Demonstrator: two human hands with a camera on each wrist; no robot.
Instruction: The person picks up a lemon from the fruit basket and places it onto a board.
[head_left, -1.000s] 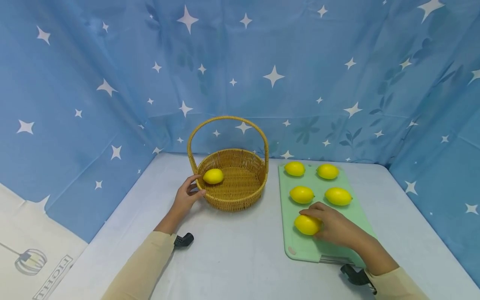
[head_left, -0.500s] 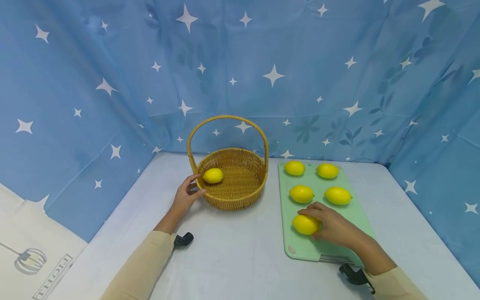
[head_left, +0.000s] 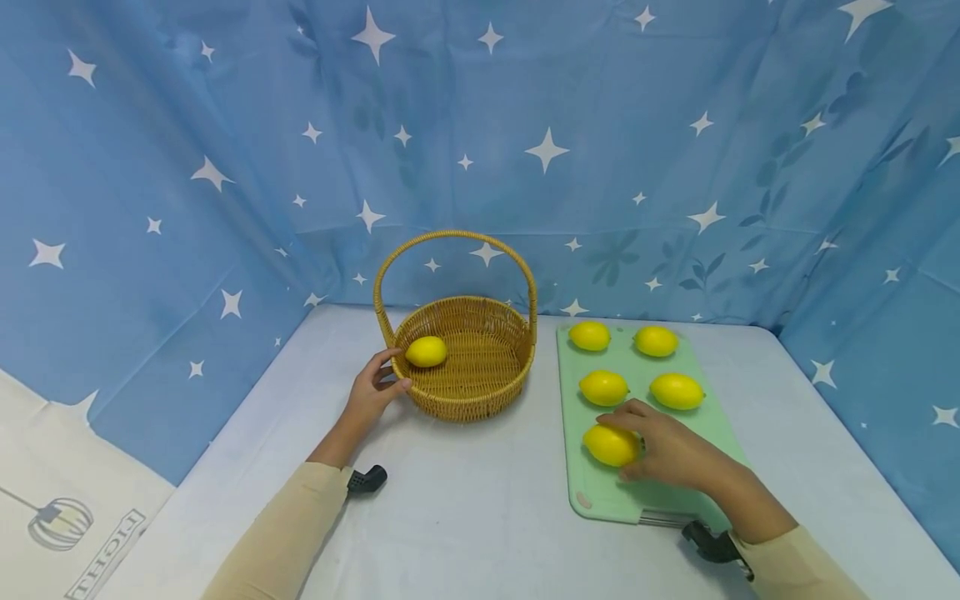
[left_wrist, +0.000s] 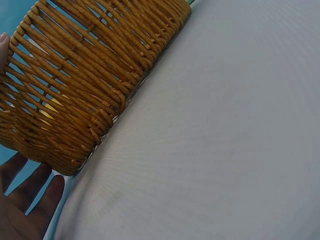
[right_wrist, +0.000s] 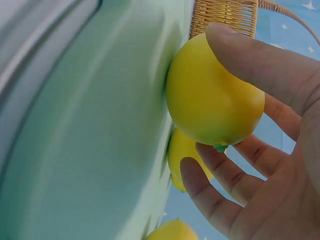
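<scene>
In the head view, my right hand (head_left: pixel 667 446) has its thumb and fingers around a yellow lemon (head_left: pixel 610 445) low over the light green cutting board (head_left: pixel 675 496). The right wrist view shows the thumb against this lemon (right_wrist: pixel 212 95), its green stem tip facing the palm. My left hand (head_left: pixel 369 396) rests against the left side of a wicker basket (head_left: pixel 465 408). Its fingers (left_wrist: pixel 47 195) are spread and mostly straight at the basket wall in the left wrist view. Inside the basket, at the left, lies another lemon (head_left: pixel 427 352).
Several lemons (head_left: pixel 677 391) sit in two columns on the board's upper part. The basket's tall arched handle (head_left: pixel 454 234) stands upright. White cloth covers the table (head_left: pixel 465 517), and a blue star-patterned curtain (head_left: pixel 480 150) hangs behind and at the sides.
The right hand has shifted the lemon slightly left and away from me, and its thumb looks a little looser. The left hand and basket stay in place.
</scene>
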